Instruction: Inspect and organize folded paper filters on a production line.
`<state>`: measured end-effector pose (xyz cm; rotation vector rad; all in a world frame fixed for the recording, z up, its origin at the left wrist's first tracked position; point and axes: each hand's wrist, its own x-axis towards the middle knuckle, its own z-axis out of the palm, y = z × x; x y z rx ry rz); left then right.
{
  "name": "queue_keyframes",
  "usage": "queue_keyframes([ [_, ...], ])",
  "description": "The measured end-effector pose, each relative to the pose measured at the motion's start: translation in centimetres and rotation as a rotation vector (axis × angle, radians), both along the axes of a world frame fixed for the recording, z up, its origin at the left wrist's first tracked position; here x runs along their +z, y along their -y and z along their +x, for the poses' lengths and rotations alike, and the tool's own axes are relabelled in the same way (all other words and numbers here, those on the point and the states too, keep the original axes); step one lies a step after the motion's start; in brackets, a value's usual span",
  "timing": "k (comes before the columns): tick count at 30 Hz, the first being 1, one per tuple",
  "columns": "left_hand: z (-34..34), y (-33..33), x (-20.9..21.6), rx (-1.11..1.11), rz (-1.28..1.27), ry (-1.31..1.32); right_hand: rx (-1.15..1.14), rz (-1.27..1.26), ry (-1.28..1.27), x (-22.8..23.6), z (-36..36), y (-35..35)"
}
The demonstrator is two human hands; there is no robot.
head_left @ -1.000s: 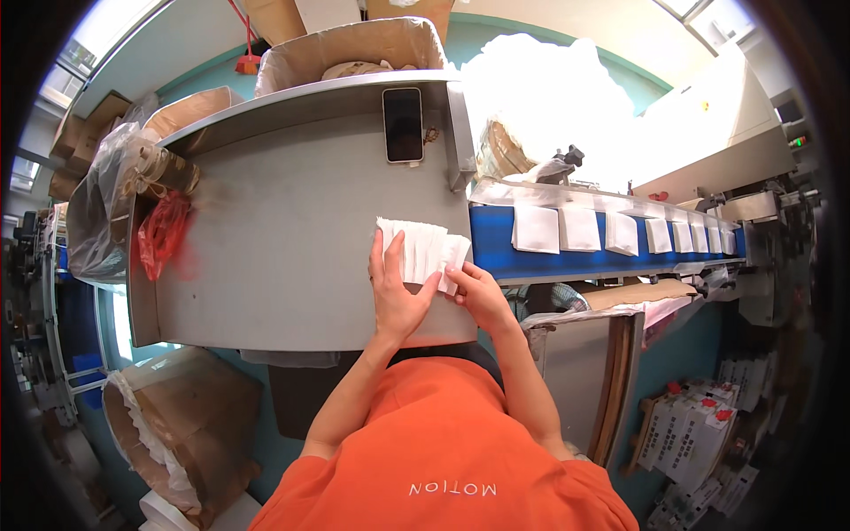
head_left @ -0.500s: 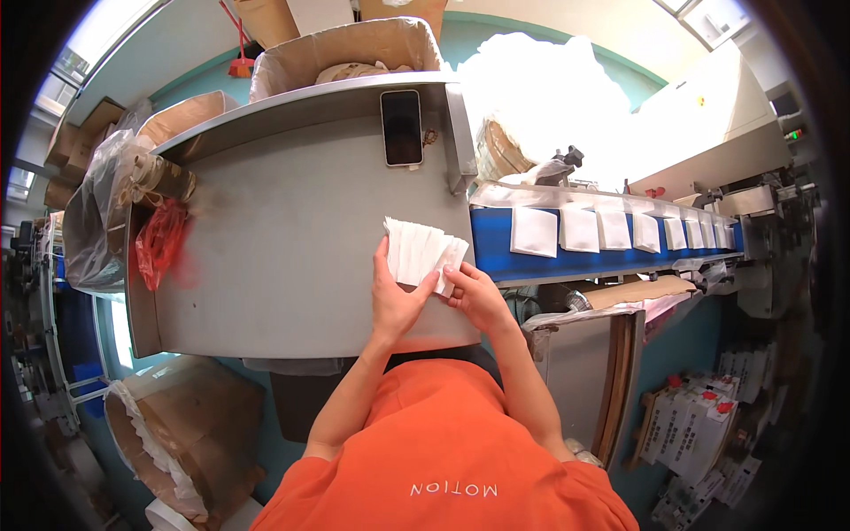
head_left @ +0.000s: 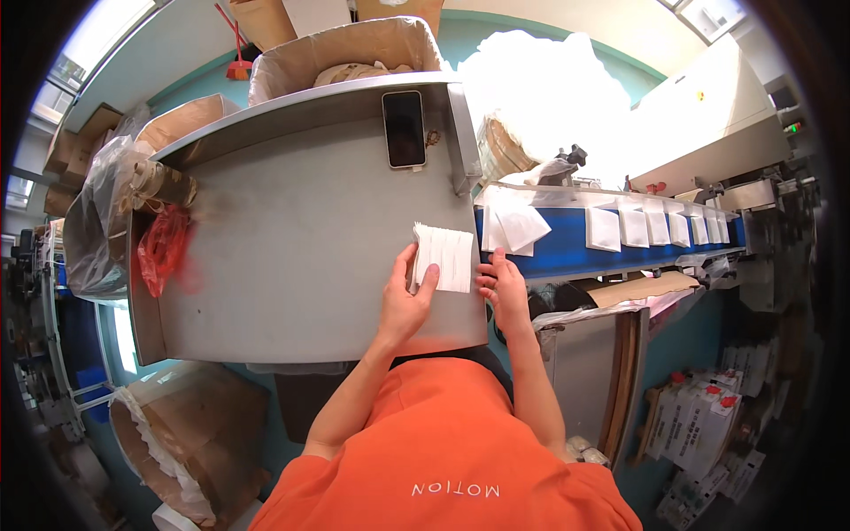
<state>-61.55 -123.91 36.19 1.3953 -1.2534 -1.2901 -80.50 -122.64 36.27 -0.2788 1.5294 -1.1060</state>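
Since the earlier look from the head, the right hand (head_left: 505, 288) has come off the white stack (head_left: 447, 258), and the stack has slid over to the right edge of the gray surface (head_left: 274, 239). Two white squares (head_left: 522, 226) now overlap at the near end of the blue belt (head_left: 560, 250), where one lay alone.

From the head, the left hand (head_left: 405, 296) holds the stack of folded white squares by its left side. Its thumb lies on the front and its other fingers go round the side and back, so they are closed on it. The right hand is past the right edge of the surface, just beside the stack. Its fingers are a little bent and loosely apart, with the tips near the two overlapping squares.

More white squares (head_left: 603, 230) lie in a row along the belt, going off to the right. A black phone (head_left: 405, 129) lies by the far edge of the surface, near the far right corner. A red plastic bag (head_left: 162, 248) hangs at the left edge.
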Motion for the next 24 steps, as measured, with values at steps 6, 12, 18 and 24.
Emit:
queue_keyframes([
  [6, -0.8, 1.4, 1.8, 0.062, 0.231, -0.398, 0.363, -0.31, -0.235, 1.6, 3.9, 1.0],
  [12, -2.2, 1.4, 2.8, -0.022, -0.041, 0.06, 0.41, -0.236, 0.006, 1.7, -0.1, 0.9],
  [18, -2.6, 1.6, 3.0, -0.053, -0.018, 0.199, -0.462, 0.352, -0.881, -5.7, -27.4, 3.5],
  [24, -1.8, 0.2, 4.0, -0.054, 0.077, 0.204, -0.647, 0.104, -1.392, -4.6, -33.0, 2.1],
])
